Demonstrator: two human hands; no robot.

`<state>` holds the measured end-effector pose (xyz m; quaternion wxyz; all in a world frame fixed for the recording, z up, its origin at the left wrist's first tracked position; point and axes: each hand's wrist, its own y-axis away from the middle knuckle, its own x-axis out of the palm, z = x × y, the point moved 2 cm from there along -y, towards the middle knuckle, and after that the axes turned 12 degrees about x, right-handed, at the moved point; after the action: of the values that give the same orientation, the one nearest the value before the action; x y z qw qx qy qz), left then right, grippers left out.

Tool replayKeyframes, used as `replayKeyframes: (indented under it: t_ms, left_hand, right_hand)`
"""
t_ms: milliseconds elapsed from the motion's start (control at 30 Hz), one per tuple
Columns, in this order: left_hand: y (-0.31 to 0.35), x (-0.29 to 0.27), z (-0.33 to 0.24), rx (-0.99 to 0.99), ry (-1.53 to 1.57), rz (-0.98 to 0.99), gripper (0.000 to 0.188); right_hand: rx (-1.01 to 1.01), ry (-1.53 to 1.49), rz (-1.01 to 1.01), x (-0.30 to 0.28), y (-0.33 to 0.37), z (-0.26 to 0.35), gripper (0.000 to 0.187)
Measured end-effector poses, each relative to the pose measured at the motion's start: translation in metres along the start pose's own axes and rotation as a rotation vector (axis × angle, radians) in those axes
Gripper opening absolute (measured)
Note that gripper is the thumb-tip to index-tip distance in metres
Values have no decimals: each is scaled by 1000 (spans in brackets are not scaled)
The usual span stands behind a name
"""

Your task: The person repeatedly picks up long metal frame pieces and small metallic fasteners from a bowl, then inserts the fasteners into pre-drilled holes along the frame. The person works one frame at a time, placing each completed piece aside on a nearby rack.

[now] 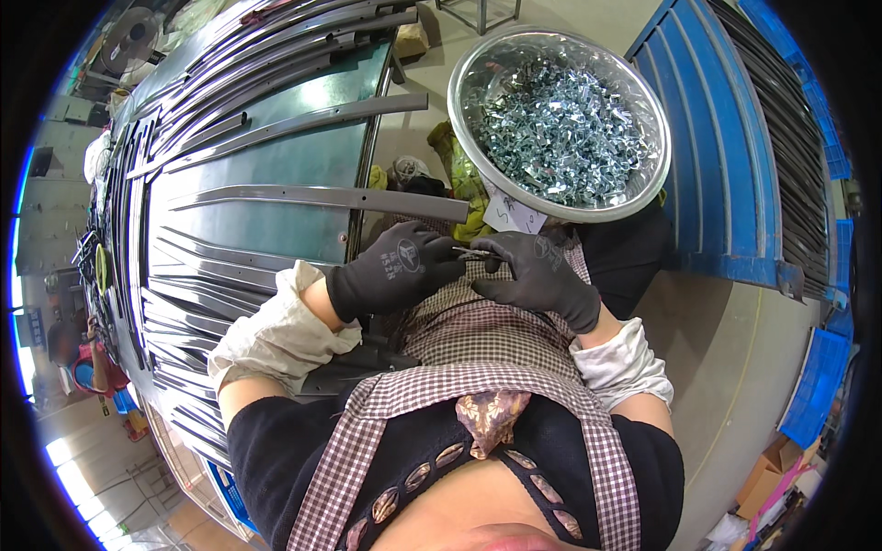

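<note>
Between the curled, black-gloved left hand (pixel 397 268) and right hand (pixel 540 277) sits one slim, silvery metal piece (pixel 472 253); both pinch it.

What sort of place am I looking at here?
Probably a factory workshop: a big metal bowl full of small shiny pieces, long dark strips spread over a table, and a blue metal rack.

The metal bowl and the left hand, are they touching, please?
Apart: the head view shows a gap between the metal bowl's rim and the gloved left hand, with yellow material visible between.
</note>
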<state>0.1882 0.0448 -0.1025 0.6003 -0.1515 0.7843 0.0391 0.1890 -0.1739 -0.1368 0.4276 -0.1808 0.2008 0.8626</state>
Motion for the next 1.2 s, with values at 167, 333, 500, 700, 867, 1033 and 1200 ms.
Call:
replayKeyframes:
  t_ms: [167,333,500,700,867,1033,1200]
  left_hand:
    - [2,-10,19,-109,17,-253,31]
    - [25,-10,60,-310,-45,-273,51]
    - [32,3,56,-384,175,-181,48]
    - [28,-2,55,-348,217,-167,46]
    - [26,0,58,-390,167,-223,34]
    - [28,4,59,-356,117,-248,38]
    - [29,4,59,-361,107,-233,40]
  right_hand:
    - [8,-25,-154,-6,-2,-5,43]
    - [-43,222,-356,-10,-17,-24,37]
    - [-143,236,-315,5,-29,-20,36]
    - [-196,25,-251,11,-44,-33,30]
    - [-72,31,-350,13,-39,-28,19]
    - [-66,162,-337,-8,-13,-38,17]
    - [-82,266,-338,-5,-2,-39,15]
